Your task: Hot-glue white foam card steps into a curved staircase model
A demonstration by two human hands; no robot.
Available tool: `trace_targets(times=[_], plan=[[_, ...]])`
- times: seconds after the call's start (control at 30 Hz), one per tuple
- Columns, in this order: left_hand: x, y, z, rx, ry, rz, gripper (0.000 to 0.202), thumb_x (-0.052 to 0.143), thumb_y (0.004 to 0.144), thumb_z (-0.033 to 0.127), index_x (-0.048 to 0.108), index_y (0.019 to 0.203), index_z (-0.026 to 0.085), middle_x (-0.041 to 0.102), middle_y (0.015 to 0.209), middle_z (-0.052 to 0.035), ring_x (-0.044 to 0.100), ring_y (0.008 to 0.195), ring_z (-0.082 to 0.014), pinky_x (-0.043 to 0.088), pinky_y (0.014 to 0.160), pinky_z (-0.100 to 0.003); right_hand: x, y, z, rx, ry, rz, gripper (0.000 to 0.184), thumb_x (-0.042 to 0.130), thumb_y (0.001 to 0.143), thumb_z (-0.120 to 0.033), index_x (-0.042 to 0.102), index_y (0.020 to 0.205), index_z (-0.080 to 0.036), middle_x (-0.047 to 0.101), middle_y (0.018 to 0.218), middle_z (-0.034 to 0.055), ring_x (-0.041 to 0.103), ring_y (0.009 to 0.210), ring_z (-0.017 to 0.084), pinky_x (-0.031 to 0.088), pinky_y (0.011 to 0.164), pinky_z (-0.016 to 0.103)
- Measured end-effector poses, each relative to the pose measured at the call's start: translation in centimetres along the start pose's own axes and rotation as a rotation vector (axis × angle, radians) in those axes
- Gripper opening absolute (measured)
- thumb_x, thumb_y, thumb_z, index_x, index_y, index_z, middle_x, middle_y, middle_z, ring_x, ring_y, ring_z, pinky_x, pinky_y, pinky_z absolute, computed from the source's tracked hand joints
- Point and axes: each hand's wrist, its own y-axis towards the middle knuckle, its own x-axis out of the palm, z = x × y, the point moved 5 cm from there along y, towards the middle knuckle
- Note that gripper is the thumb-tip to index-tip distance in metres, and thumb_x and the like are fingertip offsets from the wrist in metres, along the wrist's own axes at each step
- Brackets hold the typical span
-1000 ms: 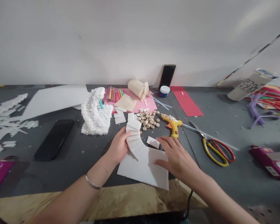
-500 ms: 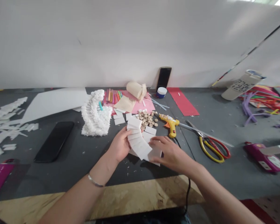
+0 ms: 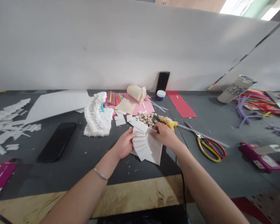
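A white paper piece with a fan of overlapping strips (image 3: 146, 143) is lifted a little off the grey table (image 3: 84, 155). My left hand (image 3: 123, 143) grips its left edge, fingers closed on the strips. My right hand (image 3: 164, 134) pinches its upper right corner, close to the yellow glue gun (image 3: 170, 122). A pile of small wooden discs (image 3: 146, 118) lies just behind the paper. Left of it stands a white ruffled paper model (image 3: 96, 115).
A black phone (image 3: 57, 140) lies flat at the left, another phone (image 3: 162, 81) leans on the white wall. Scissors (image 3: 206, 143) lie right of the glue gun. Coloured markers (image 3: 114, 97) on pink paper, a red sheet (image 3: 180, 103), white paper scraps (image 3: 7, 124), pipe cleaners (image 3: 259, 104).
The paper piece has been raised and turned; its large flat part now hangs under my hands. My right hand has moved from the near side up to the far right corner.
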Motion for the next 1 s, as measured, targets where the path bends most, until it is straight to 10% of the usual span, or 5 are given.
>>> trace_targets(times=[0.47, 1.0], plan=[[0.0, -0.3, -0.5, -0.081, 0.106, 0.035, 0.034, 0.075, 0.073, 0.030, 0.065, 0.103, 0.017, 0.074, 0.094, -0.0113, 0.069, 0.091, -0.0270, 0.048, 0.083, -0.038, 0.1, -0.7, 0.5, 0.153, 1.080, 0.048, 0.036, 0.076, 0.070, -0.047, 0.066, 0.088, -0.017, 0.054, 0.057, -0.0056, 0.043, 0.048, 0.008, 0.035, 0.050, 0.023], [-0.1, -0.2, -0.9, -0.051, 0.136, 0.045, 0.041, 0.075, 0.075, 0.031, 0.062, 0.111, 0.017, 0.072, 0.102, -0.0093, 0.068, 0.092, -0.0249, 0.049, 0.080, -0.035, 2.1, -1.0, 0.5, 0.270, 1.192, 0.038, 0.033, 0.081, 0.069, -0.043, 0.059, 0.072, -0.019, 0.052, 0.058, -0.0063, 0.037, 0.047, 0.004, 0.027, 0.046, 0.021]])
